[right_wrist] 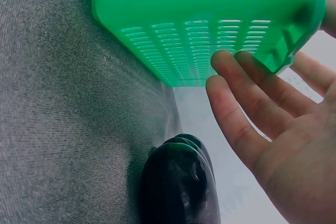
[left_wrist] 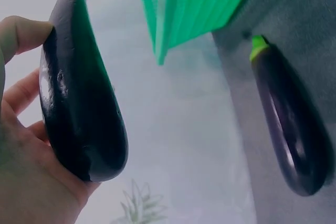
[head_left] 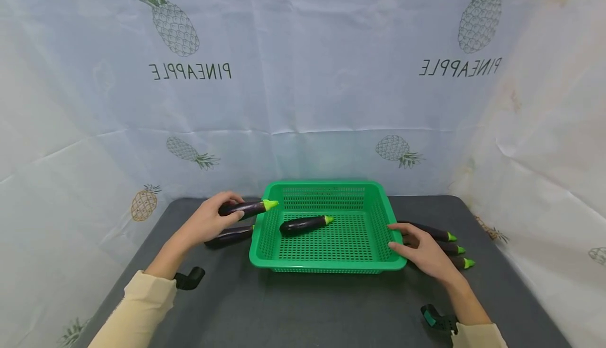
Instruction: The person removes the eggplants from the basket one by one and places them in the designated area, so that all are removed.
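Observation:
My left hand holds a dark purple eggplant with a green stem, its stem end over the basket's left rim. In the left wrist view the thumb lies on one side of this eggplant and fingers show behind it. A second eggplant lies on the table below that hand. Another eggplant lies inside the green plastic basket. My right hand holds the basket's right rim, thumb and index finger over it, the other fingers along the outer wall.
Several eggplants lie side by side on the dark table, right of the basket and partly behind my right hand. A pale curtain with pineapple prints hangs behind the table and along its sides.

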A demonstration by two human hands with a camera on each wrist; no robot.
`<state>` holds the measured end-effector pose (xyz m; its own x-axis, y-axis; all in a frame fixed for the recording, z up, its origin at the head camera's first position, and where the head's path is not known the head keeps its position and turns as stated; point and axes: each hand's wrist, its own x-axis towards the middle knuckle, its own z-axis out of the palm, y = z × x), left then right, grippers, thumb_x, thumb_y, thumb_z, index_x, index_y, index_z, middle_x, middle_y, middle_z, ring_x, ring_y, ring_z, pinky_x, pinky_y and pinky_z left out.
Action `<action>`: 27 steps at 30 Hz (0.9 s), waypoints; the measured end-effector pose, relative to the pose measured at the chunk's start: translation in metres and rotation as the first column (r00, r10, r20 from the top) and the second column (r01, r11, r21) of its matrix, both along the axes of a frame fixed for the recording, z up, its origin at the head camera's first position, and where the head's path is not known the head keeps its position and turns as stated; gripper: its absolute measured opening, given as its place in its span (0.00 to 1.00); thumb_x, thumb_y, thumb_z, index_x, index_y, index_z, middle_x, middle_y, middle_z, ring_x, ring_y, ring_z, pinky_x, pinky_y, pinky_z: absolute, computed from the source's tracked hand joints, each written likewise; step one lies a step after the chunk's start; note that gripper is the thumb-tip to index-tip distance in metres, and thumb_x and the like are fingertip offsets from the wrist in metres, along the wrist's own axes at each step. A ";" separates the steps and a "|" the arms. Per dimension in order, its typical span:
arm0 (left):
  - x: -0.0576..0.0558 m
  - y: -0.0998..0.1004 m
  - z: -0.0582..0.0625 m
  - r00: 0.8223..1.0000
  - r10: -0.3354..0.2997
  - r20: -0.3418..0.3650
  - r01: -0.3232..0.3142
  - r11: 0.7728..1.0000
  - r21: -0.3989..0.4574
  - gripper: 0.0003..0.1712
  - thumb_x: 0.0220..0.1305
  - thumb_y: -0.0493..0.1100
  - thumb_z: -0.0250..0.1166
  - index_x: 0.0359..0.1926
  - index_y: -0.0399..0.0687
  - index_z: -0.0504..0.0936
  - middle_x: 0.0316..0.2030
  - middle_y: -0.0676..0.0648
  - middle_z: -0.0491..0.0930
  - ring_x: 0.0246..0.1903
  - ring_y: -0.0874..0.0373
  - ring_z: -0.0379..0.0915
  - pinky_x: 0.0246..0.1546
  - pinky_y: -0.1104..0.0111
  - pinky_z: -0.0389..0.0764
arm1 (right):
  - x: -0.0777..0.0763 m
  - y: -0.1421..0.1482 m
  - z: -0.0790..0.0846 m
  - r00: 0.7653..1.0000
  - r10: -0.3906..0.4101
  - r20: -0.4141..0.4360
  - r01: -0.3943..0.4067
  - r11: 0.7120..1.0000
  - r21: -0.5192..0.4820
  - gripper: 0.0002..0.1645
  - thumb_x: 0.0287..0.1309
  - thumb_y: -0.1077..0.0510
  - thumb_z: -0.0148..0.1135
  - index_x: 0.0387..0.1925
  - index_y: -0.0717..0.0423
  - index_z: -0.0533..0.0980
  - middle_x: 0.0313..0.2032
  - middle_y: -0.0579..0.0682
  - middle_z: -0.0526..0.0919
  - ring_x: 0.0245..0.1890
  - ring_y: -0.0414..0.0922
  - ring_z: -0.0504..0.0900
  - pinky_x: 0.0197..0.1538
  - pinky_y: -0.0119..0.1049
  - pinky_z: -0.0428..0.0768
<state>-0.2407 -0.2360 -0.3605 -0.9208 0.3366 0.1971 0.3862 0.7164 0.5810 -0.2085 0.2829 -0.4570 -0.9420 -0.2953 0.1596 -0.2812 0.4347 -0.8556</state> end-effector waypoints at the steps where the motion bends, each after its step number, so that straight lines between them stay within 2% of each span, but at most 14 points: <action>1: 0.001 -0.003 0.000 1.000 0.010 0.002 -0.010 1.000 0.001 0.18 0.75 0.49 0.62 0.60 0.48 0.78 0.57 0.38 0.76 0.53 0.42 0.75 0.47 0.47 0.78 | 0.000 0.000 0.000 1.000 0.001 0.002 -0.001 1.000 0.001 0.30 0.71 0.53 0.63 0.70 0.58 0.69 0.64 0.64 0.72 0.47 0.43 0.82 0.42 0.41 0.82; 5: 0.004 -0.012 -0.001 0.999 0.051 0.012 -0.051 0.999 0.001 0.20 0.75 0.52 0.62 0.60 0.47 0.77 0.60 0.36 0.74 0.57 0.39 0.72 0.50 0.43 0.76 | -0.001 0.000 -0.001 1.000 -0.001 0.010 0.001 1.000 -0.001 0.31 0.71 0.52 0.63 0.70 0.56 0.69 0.64 0.63 0.72 0.47 0.43 0.82 0.42 0.41 0.82; 13: 0.007 -0.028 -0.005 0.996 0.090 -0.013 -0.091 0.996 -0.012 0.19 0.74 0.50 0.62 0.59 0.45 0.78 0.58 0.36 0.75 0.55 0.39 0.73 0.51 0.43 0.75 | -0.001 0.000 -0.002 1.000 0.002 -0.003 -0.002 1.000 -0.003 0.30 0.71 0.54 0.63 0.70 0.57 0.69 0.63 0.63 0.72 0.45 0.43 0.82 0.39 0.40 0.81; 20: 0.007 -0.035 -0.020 0.992 0.113 -0.058 -0.116 0.993 -0.037 0.16 0.72 0.47 0.65 0.55 0.45 0.79 0.48 0.41 0.78 0.43 0.49 0.75 0.40 0.52 0.76 | 0.000 0.000 0.000 1.000 -0.001 0.000 0.001 1.000 -0.007 0.30 0.71 0.54 0.63 0.70 0.56 0.69 0.63 0.63 0.72 0.45 0.44 0.82 0.39 0.41 0.81; 27: 0.011 -0.042 -0.037 0.988 0.151 -0.045 -0.153 0.987 -0.044 0.15 0.71 0.46 0.66 0.53 0.44 0.80 0.48 0.41 0.79 0.46 0.45 0.75 0.45 0.47 0.77 | 0.000 -0.001 -0.001 1.000 0.004 0.003 -0.004 1.000 -0.001 0.31 0.71 0.54 0.63 0.70 0.56 0.69 0.64 0.64 0.71 0.46 0.45 0.82 0.40 0.41 0.81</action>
